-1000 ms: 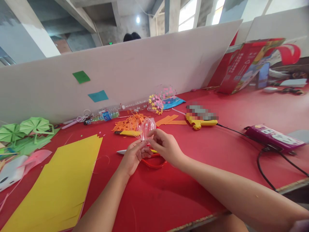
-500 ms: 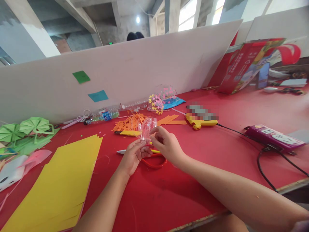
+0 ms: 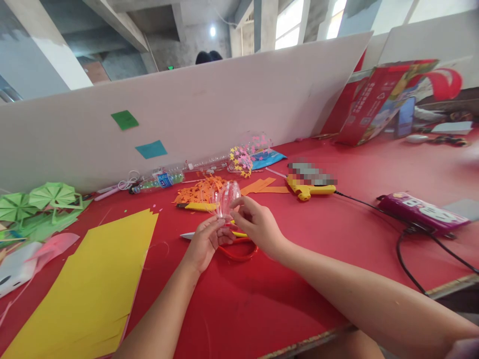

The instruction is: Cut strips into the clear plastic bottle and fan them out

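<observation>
While the left hand pinches its gathered lower end between thumb and forefinger, the other fingers loosely curled, a clear, colourless plastic piece cut into narrow curved strips stands upright above a red tabletop. The right hand is half closed at the piece's right side, thumb and forefinger bent close together by the strips; whether they grip one cannot be told. Among the containers, a transparent plastic bottle with a blue label lies on its side along a pale upright partition; green shows through its wall, though whether this is inside or behind is unclear. At right, a red printed cardboard box leans, its contents hidden. Clear rounded plastic dotted with yellow and pink stars rests beside a flat blue packet. The held piece is glossy, its strips bowing outward above the fingers and narrowing to the pinched base, with bright reflections along their edges. Behind it lie a heap of orange paper cuttings and a yellow-handled cutter; beneath the hands lie red-handled scissors.
</observation>
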